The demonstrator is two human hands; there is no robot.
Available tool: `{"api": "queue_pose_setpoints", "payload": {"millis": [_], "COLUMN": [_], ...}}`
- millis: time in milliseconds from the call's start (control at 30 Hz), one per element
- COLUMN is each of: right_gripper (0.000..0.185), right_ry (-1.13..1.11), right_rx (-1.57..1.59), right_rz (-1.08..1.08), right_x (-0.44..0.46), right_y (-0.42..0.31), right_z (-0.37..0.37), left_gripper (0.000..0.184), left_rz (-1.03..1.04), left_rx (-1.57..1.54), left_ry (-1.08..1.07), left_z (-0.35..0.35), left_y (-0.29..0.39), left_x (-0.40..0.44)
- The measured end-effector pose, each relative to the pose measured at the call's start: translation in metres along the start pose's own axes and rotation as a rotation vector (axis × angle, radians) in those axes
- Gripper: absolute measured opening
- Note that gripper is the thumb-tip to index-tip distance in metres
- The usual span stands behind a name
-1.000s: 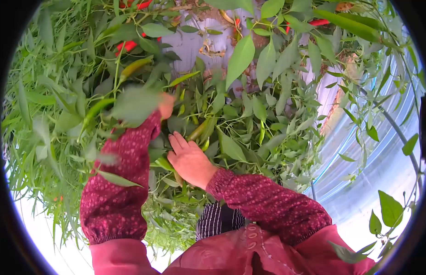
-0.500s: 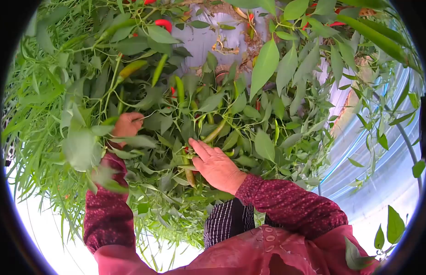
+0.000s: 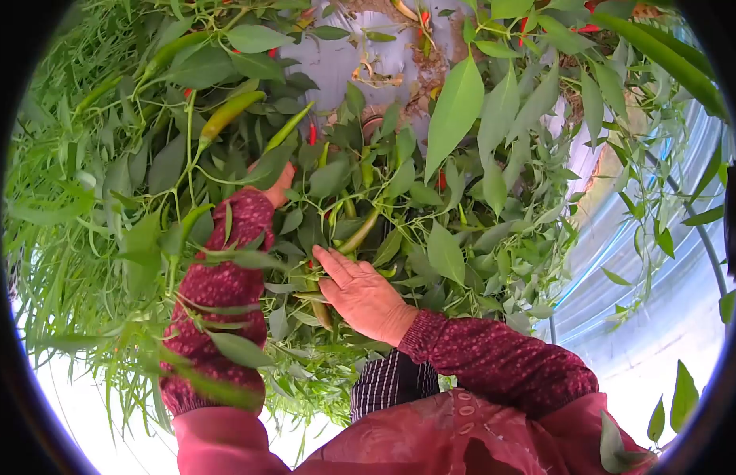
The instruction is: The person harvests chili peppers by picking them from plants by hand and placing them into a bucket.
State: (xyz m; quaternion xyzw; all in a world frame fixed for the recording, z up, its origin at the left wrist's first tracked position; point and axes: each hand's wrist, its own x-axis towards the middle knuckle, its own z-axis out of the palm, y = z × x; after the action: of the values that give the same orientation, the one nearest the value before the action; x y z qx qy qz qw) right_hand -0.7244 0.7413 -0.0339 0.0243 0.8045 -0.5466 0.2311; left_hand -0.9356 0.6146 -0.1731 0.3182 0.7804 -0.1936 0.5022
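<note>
Right hand [image 3: 366, 297] looks open and flat, yellowish pepper [image 3: 358, 234] just ahead of it. Left hand [image 3: 282, 187] is half behind leaves [image 3: 271, 168], can't tell its grip; tugging blind could rip them.

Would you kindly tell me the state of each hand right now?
Left hand: partly behind leaves, grip cannot be told.
Right hand: open, nothing visibly held.

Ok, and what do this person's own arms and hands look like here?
The left sleeve and right sleeve are deep maroon with a pale speckled pattern; the right one gathers at the wrist and at its upper edge. Plainer red cloth covers the arms above. The right hand is bare, without a glove; leaves partly hide the left hand.
</note>
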Motion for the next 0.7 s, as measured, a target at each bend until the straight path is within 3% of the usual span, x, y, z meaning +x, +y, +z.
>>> {"api": "queue_pose_setpoints", "payload": {"millis": [133, 267, 300, 333, 400, 533, 600, 633, 667, 700], "right_gripper": [0.026, 0.026, 0.027, 0.027, 0.028, 0.032, 0.037, 0.038, 0.032, 0.03], "right_ry": [0.017, 0.005, 0.007, 0.01, 0.022, 0.096, 0.123, 0.387, 0.471, 0.488], "right_rx": [-0.02, 0.024, 0.044, 0.046, 0.088, 0.307, 1.068, 0.812, 0.561, 0.622], "right_rz": [-0.013, -0.002, 0.0, -0.004, 0.009, 0.047, 0.413, 0.277, 0.236, 0.245], "right_x": [0.002, 0.003, 0.004, 0.005, 0.007, 0.016, 0.028, 0.034, 0.038, 0.041], "right_y": [0.001, 0.002, 0.002, 0.002, 0.004, 0.011, 0.021, 0.028, 0.024, 0.017], "right_z": [-0.002, -0.004, -0.004, -0.005, -0.011, -0.025, -0.044, -0.036, -0.05, -0.06], "left_gripper": [0.023, 0.024, 0.024, 0.027, 0.028, 0.025, 0.02, 0.02, 0.021, 0.022], "left_rz": [0.004, 0.06, 0.052, 0.09, -0.089, -0.067, -0.069, -0.067, 0.037, 0.137], "left_rx": [0.093, -0.061, -0.201, -0.758, -1.258, -1.279, -1.282, -1.278, -1.096, -0.912], "left_ry": [-0.035, 0.031, 0.055, 0.144, 0.164, 0.2, 0.24, 0.249, 0.34, 0.424], "left_z": [0.0, -0.024, -0.031, 0.026, -0.034, -0.034, -0.042, -0.045, -0.047, -0.048], "left_y": [0.004, 0.004, -0.001, -0.062, -0.026, -0.03, -0.013, -0.002, 0.009, 0.016], "left_x": [0.006, -0.019, -0.03, -0.017, -0.058, -0.107, -0.127, -0.134, -0.141, -0.147]}}
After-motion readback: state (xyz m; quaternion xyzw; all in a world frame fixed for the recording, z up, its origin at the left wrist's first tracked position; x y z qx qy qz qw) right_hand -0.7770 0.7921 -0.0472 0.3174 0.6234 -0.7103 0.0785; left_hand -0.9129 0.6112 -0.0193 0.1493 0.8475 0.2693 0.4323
